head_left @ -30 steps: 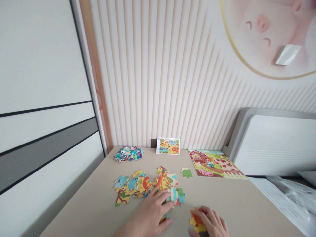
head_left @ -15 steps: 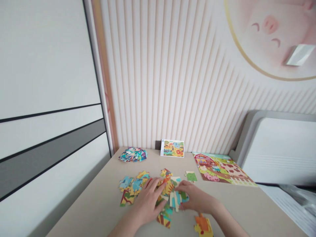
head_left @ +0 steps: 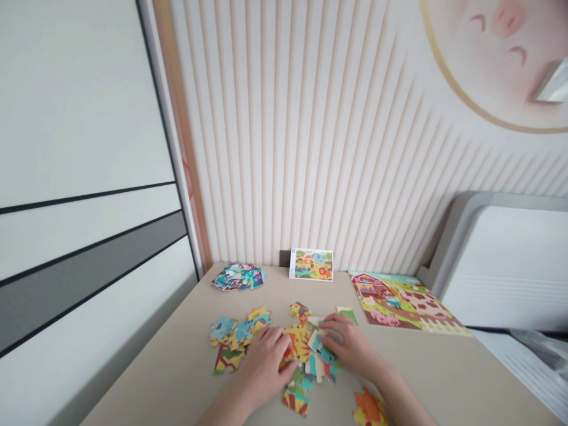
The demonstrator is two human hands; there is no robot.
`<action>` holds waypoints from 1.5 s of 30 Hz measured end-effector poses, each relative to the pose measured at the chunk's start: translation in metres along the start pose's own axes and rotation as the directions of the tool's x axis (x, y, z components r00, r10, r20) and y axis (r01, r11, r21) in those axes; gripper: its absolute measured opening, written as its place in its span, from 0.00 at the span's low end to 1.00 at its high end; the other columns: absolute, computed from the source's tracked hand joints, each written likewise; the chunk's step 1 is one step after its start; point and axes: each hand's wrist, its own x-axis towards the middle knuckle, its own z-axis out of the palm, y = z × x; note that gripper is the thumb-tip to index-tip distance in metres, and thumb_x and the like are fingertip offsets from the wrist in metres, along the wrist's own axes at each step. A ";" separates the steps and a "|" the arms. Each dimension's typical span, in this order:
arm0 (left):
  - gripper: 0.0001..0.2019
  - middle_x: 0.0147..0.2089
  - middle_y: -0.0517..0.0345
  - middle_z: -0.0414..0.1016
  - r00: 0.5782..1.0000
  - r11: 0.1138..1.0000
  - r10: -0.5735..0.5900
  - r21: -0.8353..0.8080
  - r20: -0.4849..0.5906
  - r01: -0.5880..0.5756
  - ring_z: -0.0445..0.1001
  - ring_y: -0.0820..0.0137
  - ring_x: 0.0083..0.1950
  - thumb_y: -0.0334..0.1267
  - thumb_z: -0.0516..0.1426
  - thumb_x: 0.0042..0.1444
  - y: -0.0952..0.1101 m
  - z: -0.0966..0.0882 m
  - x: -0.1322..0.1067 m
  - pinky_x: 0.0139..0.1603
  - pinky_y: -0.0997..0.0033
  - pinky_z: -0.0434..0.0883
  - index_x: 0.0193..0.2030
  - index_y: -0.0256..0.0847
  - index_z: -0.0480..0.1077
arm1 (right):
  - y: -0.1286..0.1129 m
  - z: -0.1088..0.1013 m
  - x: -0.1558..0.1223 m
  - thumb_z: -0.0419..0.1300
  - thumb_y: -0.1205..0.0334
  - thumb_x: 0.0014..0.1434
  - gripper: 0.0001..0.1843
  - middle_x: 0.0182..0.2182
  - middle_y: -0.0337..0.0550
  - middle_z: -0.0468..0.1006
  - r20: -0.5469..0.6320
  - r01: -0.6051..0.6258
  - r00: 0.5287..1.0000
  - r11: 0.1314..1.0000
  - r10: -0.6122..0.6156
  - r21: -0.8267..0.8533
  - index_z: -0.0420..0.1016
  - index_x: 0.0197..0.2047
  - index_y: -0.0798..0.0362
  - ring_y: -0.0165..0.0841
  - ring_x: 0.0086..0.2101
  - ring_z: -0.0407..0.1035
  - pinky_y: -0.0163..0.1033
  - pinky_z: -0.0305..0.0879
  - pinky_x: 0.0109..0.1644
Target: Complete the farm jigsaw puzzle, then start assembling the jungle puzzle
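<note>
My left hand [head_left: 268,355] rests over the middle of a loose heap of jigsaw pieces, its fingers curled. An orange-red jigsaw piece [head_left: 286,358] shows between its thumb and fingers, mostly covered. To the right, my right hand [head_left: 348,342] pinches a cream, blue and green jigsaw piece [head_left: 316,342], tilted over others. Between the hands lies a yellow lion-mane piece [head_left: 300,342]. Below it are a striped piece [head_left: 296,404] and a white-and-blue piece [head_left: 314,365]. Blue-and-yellow pieces [head_left: 242,332] spread left of my left hand.
A picture card [head_left: 312,264] leans on the ribbed wall. A pile of purple-teal pieces [head_left: 239,277] sits at the back left. The farm puzzle [head_left: 402,302] lies at the right. An orange piece [head_left: 369,407] is by my right forearm, a green piece [head_left: 348,314] behind my hand.
My left fingers have drawn in from a flatter spread. My right hand has lifted a piece, uncovering a red-and-blue one beneath. The view has shifted slightly.
</note>
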 end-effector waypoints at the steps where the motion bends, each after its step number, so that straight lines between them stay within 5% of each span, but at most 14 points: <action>1: 0.05 0.44 0.56 0.72 1.000 1.000 -0.007 -0.003 0.000 0.007 0.71 0.59 0.51 0.39 0.61 0.61 -0.001 0.000 0.000 0.59 0.54 0.68 0.41 0.45 0.69 | 0.004 0.000 0.002 0.58 0.49 0.67 0.17 0.51 0.49 0.79 0.002 -0.005 1.000 1.000 0.005 -0.029 0.82 0.51 0.45 0.43 0.51 0.72 0.50 0.65 0.60; 13: 0.15 0.49 0.52 0.73 0.998 0.994 -0.050 0.098 -0.049 0.054 0.72 0.58 0.51 0.36 0.55 0.62 -0.017 -0.003 -0.004 0.58 0.54 0.69 0.55 0.46 0.73 | 0.011 0.000 -0.006 0.57 0.54 0.67 0.16 0.62 0.46 0.73 0.115 0.000 0.993 1.000 0.003 -0.027 0.84 0.52 0.40 0.44 0.61 0.66 0.53 0.58 0.67; 20: 0.23 0.66 0.52 0.67 0.995 0.994 0.098 0.057 -0.006 -0.097 0.66 0.55 0.66 0.38 0.54 0.65 -0.017 0.001 -0.007 0.72 0.48 0.59 0.67 0.51 0.64 | -0.001 0.002 -0.008 0.57 0.60 0.65 0.16 0.60 0.45 0.75 0.150 0.074 0.986 0.997 -0.078 0.035 0.85 0.47 0.41 0.43 0.63 0.65 0.52 0.57 0.69; 26: 0.18 0.55 0.53 0.72 0.998 0.999 0.052 -0.002 0.041 -0.051 0.70 0.57 0.58 0.38 0.56 0.63 -0.008 -0.005 -0.005 0.62 0.55 0.68 0.59 0.51 0.70 | -0.008 -0.005 -0.008 0.62 0.55 0.62 0.16 0.59 0.46 0.74 0.164 0.022 0.986 1.000 -0.025 0.021 0.83 0.52 0.42 0.45 0.61 0.66 0.51 0.59 0.67; 32: 0.18 0.53 0.53 0.72 0.999 1.000 -0.004 -0.002 0.032 0.004 0.69 0.56 0.57 0.40 0.59 0.62 -0.008 -0.005 -0.005 0.61 0.54 0.68 0.59 0.50 0.70 | -0.003 -0.017 -0.016 0.75 0.39 0.45 0.43 0.63 0.48 0.69 0.333 -0.037 0.943 0.999 0.030 0.015 0.75 0.64 0.38 0.51 0.63 0.61 0.56 0.46 0.73; 36: 0.23 0.54 0.52 0.73 1.000 1.000 -0.001 0.018 0.015 0.000 0.69 0.55 0.58 0.42 0.60 0.62 -0.010 -0.002 -0.005 0.64 0.51 0.65 0.64 0.49 0.67 | 0.001 -0.016 -0.019 0.77 0.40 0.42 0.48 0.66 0.47 0.65 0.352 -0.053 0.934 0.998 0.056 -0.018 0.72 0.66 0.36 0.53 0.66 0.57 0.59 0.38 0.74; 45: 0.28 0.56 0.52 0.75 0.991 0.992 0.119 -0.040 0.053 -0.117 0.71 0.55 0.58 0.44 0.61 0.60 -0.003 -0.009 -0.007 0.66 0.50 0.63 0.67 0.49 0.65 | 0.004 -0.014 -0.017 0.73 0.46 0.51 0.33 0.59 0.48 0.72 0.280 -0.012 0.960 1.000 0.008 0.009 0.77 0.59 0.43 0.47 0.60 0.64 0.50 0.57 0.67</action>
